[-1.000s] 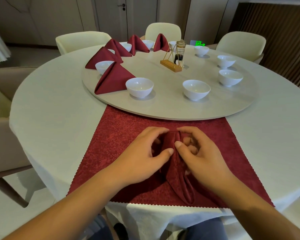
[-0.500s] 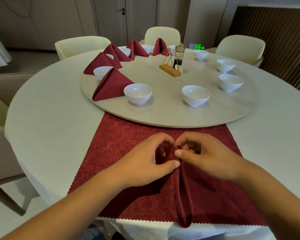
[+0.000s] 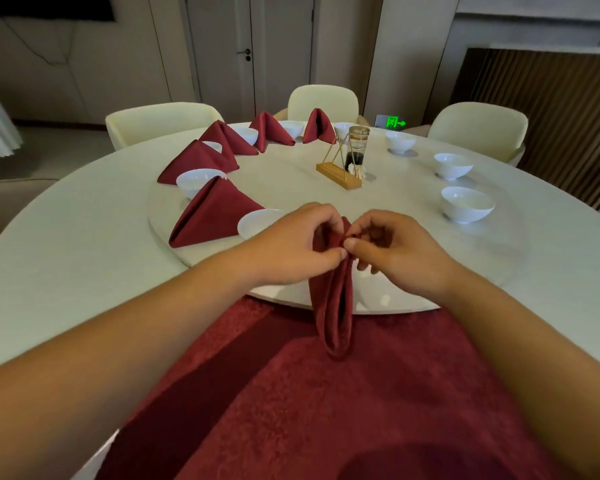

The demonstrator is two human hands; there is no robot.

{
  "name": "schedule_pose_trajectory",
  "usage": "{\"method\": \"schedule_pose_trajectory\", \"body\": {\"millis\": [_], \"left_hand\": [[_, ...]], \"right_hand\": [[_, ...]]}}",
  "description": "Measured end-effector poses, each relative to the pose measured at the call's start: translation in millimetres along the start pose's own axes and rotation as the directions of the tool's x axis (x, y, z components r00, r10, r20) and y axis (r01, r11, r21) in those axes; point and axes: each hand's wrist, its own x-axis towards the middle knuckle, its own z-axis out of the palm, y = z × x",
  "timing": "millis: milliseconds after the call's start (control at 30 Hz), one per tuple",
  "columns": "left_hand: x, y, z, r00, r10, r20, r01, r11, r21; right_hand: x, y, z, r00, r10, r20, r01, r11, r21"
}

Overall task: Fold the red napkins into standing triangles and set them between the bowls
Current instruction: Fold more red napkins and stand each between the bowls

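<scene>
The left hand (image 3: 291, 247) and right hand (image 3: 392, 251) are pinching the peak of the folded red napkin (image 3: 333, 299) together, thumbs nearly meeting, and it is hanging just above the near edge of the turntable (image 3: 291, 181). To stand it well, I'd be spreading the two lower flaps evenly before lowering it right of the nearest bowl (image 3: 257, 221); the spot itself is probably hiding behind the right hand.

Deep red napkins (image 3: 333, 299), white bowls (image 3: 466, 204), cream tablecloth (image 3: 84, 265), textured red runner (image 3: 361, 410).
</scene>
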Motion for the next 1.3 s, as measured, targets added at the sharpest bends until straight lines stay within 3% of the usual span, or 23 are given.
{"method": "schedule_pose_trajectory", "body": {"millis": [233, 433, 667, 767, 933, 1067, 1167, 1300], "left_hand": [[80, -44, -6, 0.993, -0.07, 0.095, 0.055, 0.986, 0.156], [110, -63, -1, 0.982, -0.152, 0.108, 0.125, 0.967, 0.223], [101, -64, 8, 0.984, -0.171, 0.041, 0.145, 0.921, 0.36], [80, -50, 11, 0.991, -0.133, -0.028, 0.133, 0.901, 0.413], [10, -36, 38, 0.993, -0.024, -0.117, 0.068, 0.92, 0.385], [-41, -46, 74, 0.997, -0.061, -0.045, 0.075, 0.874, 0.479], [-58, -48, 93, 0.993, -0.102, 0.054, 0.059, 0.847, 0.528], [-58, -50, 96, 0.988, -0.156, 0.002, 0.13, 0.829, 0.544]], "right_hand": [[78, 36, -11, 0.981, 0.184, -0.06, -0.188, 0.98, -0.07], [107, 51, -17, 0.968, 0.23, -0.099, -0.244, 0.954, -0.172], [114, 57, -8, 0.974, 0.208, -0.09, -0.226, 0.921, -0.317], [99, 50, -5, 0.974, 0.162, -0.156, -0.212, 0.892, -0.399], [37, 48, 15, 0.967, 0.063, -0.246, -0.16, 0.904, -0.397], [-10, 68, 43, 0.988, -0.025, -0.149, -0.057, 0.853, -0.52], [-28, 77, 60, 0.999, 0.01, -0.043, -0.032, 0.834, -0.551], [-39, 89, 67, 0.999, 0.03, 0.039, 0.001, 0.787, -0.617]]}}
